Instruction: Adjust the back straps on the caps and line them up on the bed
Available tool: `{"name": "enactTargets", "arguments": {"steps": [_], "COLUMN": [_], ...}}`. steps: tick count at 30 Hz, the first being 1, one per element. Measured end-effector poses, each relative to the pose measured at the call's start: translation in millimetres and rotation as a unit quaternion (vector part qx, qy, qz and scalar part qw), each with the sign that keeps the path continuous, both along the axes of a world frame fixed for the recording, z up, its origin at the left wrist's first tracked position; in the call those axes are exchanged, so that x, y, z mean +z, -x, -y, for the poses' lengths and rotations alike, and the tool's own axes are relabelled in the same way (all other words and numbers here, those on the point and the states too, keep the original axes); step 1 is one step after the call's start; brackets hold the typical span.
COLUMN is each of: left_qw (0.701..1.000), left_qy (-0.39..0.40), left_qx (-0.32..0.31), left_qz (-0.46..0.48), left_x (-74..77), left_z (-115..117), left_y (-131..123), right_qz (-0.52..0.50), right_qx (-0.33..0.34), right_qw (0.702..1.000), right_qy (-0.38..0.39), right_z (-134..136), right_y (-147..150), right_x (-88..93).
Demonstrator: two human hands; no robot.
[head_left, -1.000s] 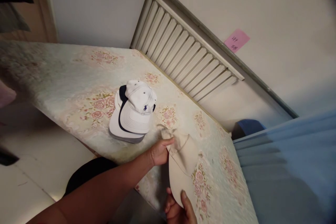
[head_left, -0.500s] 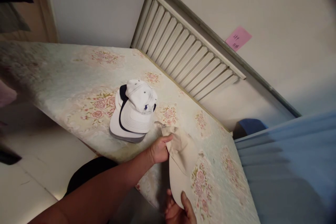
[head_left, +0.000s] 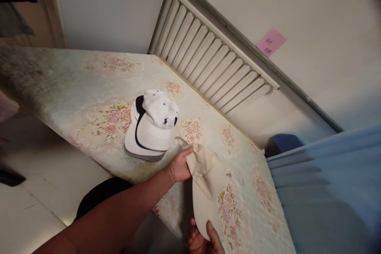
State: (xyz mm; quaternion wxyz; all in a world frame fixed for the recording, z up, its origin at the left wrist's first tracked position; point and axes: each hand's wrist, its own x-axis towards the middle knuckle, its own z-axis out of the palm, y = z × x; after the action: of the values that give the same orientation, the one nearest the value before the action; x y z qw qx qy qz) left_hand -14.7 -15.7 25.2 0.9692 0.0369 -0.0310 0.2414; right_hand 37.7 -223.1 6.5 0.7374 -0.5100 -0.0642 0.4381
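Cap [head_left: 204,186], beige, is held two-handed over the floral cover [head_left: 143,77], near the white caps [head_left: 158,127]. Left hand [head_left: 179,166] pinches the crown's edge; right hand [head_left: 205,247] has its thumb on the brim, fingers curled loosely. Since the earlier views, the left thumb has shifted toward the strap [head_left: 180,139], exposing more crown. Judged a minor regrip; handling continues.
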Motion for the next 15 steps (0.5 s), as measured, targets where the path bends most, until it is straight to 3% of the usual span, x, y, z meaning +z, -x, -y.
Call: {"name": "enactTargets", "arguments": {"steps": [9, 12, 15], "left_qw": [0.996, 0.999, 0.994], "left_qy": [-0.01, -0.026, -0.096], "left_qx": [0.026, 0.022, -0.017], "left_qz": [-0.086, -0.033, 0.056], "left_x": [-3.1, -2.2, -3.8], "left_z": [-8.7, -6.3, -1.4], "left_y": [0.9, 3.2, 7.5], "right_qz": [0.014, -0.008, -0.025], "right_qx": [-0.012, -0.02, -0.011], "right_qw": [1.0, 0.999, 0.999], "right_qy": [0.014, 0.025, 0.02], "right_z": [8.0, 10.7, 13.6], "right_y": [-6.9, -12.4, -22.4], "right_x": [-1.4, 1.2, 7.1]}}
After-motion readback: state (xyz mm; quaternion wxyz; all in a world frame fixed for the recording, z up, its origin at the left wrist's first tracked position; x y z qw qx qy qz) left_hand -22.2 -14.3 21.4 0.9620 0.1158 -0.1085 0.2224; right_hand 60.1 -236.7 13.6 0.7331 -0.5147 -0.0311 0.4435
